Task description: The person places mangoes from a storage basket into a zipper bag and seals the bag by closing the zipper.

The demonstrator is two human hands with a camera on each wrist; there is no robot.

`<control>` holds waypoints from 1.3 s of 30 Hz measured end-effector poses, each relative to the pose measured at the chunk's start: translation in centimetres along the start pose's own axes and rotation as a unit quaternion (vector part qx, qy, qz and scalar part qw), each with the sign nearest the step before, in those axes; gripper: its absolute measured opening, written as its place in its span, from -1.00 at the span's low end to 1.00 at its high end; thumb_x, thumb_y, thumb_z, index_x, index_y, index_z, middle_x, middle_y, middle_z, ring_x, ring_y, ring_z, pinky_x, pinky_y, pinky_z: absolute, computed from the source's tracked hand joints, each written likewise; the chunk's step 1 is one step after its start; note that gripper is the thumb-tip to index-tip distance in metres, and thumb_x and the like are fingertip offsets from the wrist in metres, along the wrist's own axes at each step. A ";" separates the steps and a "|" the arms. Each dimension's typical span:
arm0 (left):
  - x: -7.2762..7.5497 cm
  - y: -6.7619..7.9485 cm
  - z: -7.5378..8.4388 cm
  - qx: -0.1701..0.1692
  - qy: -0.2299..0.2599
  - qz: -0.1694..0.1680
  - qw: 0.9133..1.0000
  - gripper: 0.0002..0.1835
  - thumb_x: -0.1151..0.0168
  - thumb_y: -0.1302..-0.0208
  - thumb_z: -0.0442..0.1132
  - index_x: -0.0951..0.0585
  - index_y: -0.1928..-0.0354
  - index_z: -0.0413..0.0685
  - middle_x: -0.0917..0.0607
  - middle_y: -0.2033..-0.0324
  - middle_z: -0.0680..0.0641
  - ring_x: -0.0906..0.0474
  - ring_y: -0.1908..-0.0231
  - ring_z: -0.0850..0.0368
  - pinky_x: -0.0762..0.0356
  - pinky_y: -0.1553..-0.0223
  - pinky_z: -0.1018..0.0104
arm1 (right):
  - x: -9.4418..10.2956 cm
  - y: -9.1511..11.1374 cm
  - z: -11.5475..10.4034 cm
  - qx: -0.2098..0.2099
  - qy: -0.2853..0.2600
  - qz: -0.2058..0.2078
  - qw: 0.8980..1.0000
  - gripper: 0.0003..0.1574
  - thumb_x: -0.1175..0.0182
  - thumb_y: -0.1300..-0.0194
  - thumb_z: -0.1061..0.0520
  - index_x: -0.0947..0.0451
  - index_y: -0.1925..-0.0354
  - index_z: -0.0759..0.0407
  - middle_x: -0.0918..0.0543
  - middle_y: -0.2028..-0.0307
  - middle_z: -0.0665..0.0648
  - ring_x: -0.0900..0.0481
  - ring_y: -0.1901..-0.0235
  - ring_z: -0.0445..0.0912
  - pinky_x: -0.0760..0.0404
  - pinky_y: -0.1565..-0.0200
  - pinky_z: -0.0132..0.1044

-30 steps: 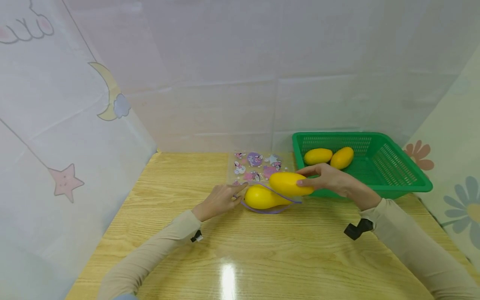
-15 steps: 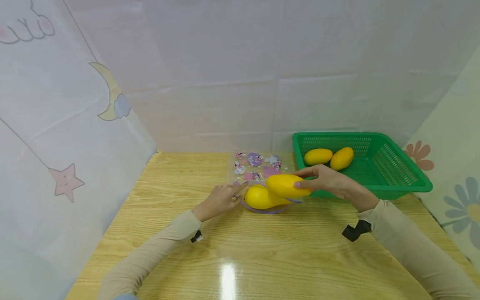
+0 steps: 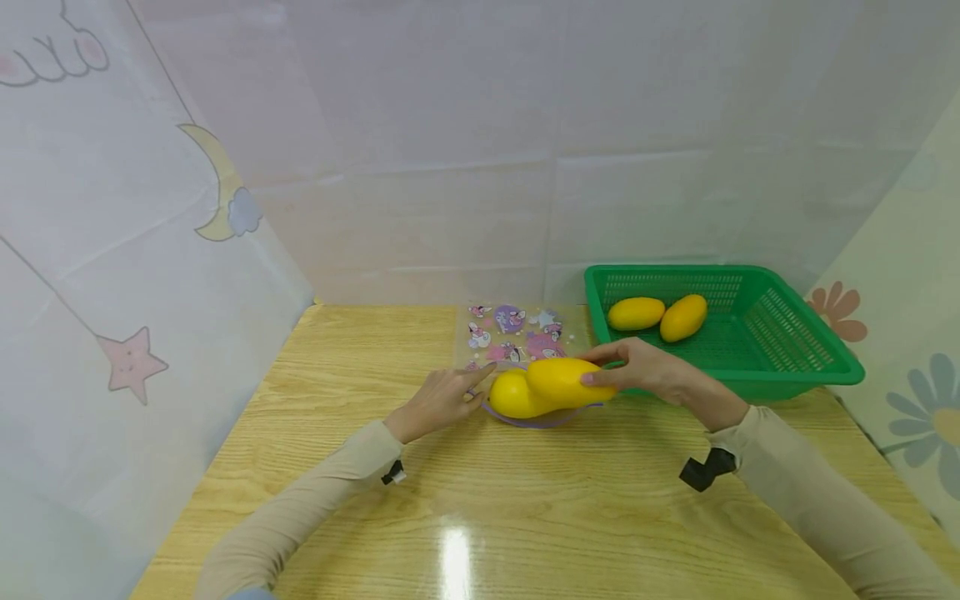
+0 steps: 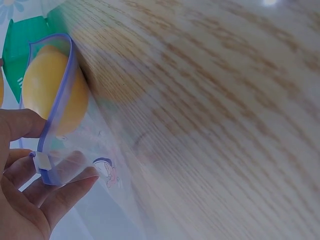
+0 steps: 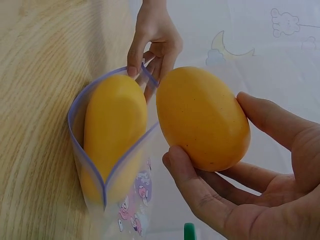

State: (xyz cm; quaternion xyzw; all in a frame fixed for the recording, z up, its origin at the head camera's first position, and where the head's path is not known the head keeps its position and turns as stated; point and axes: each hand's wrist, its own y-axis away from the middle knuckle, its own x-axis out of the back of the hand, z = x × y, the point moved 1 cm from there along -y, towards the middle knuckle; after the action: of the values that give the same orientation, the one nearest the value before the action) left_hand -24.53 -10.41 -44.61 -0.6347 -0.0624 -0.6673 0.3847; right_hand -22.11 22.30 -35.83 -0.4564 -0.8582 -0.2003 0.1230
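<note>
Lower and further left than a second ago, beside one green plastic basket (image 3: 750, 342), at the mouth of one clear, purple-rimmed plastic bag (image 3: 510, 318) pinched by my left hand (image 3: 444, 398), my right hand (image 3: 656, 367) grips one rounded yellow fruit (image 3: 558, 382), with one bagged fruit (image 3: 513, 394) and two basket fruits (image 3: 684, 317) besides.

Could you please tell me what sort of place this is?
Probably an indoor booth or corner arranged for tabletop work; which building, I cannot tell. A wood-grain table stands between pale, creased sheets printed with a moon and flowers, and on it is a green basket holding two yellow fruits.
</note>
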 end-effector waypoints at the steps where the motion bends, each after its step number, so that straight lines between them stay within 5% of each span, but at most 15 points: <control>1: 0.0 0.0 0.0 -0.001 0.003 0.000 1.000 -0.43 -0.39 -0.19 -0.34 -0.52 -0.27 -0.27 -0.45 0.73 0.12 0.11 0.81 0.46 0.03 0.78 0.60 | -0.1 0.0 0.0 0.000 0.000 -0.001 1.000 -0.27 -0.30 -0.35 0.03 -0.38 -0.32 0.41 -0.59 -0.12 0.26 -0.54 0.03 0.03 -0.57 0.01 -0.12; 10: -0.1 0.0 -0.1 0.000 -0.009 -0.004 1.000 -0.42 -0.39 -0.19 -0.34 -0.51 -0.28 -0.25 -0.28 0.76 0.17 0.10 0.79 0.45 0.04 0.76 0.60 | -0.8 -0.2 0.4 0.006 0.007 -0.012 1.000 -0.25 -0.29 -0.35 0.04 -0.35 -0.32 0.46 -0.55 -0.17 0.32 -0.53 -0.05 0.03 -0.55 -0.05 -0.13; 39: 0.0 0.0 0.1 0.001 -0.007 -0.002 1.000 -0.43 -0.38 -0.19 -0.35 -0.52 -0.27 -0.25 -0.23 0.75 0.19 0.11 0.77 0.45 0.05 0.76 0.60 | -3.2 -0.5 1.7 -0.001 0.002 -0.012 1.000 -0.26 -0.35 -0.30 0.00 -0.43 -0.27 0.42 -0.51 -0.21 0.34 -0.46 -0.12 0.13 -0.59 -0.01 -0.13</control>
State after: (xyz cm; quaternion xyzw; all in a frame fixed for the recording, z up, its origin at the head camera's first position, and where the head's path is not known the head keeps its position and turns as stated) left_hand -24.45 -10.41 -44.58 -0.6387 -0.0665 -0.6637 0.3837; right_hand -20.80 20.45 -38.75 -0.4455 -0.8633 -0.2034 0.1217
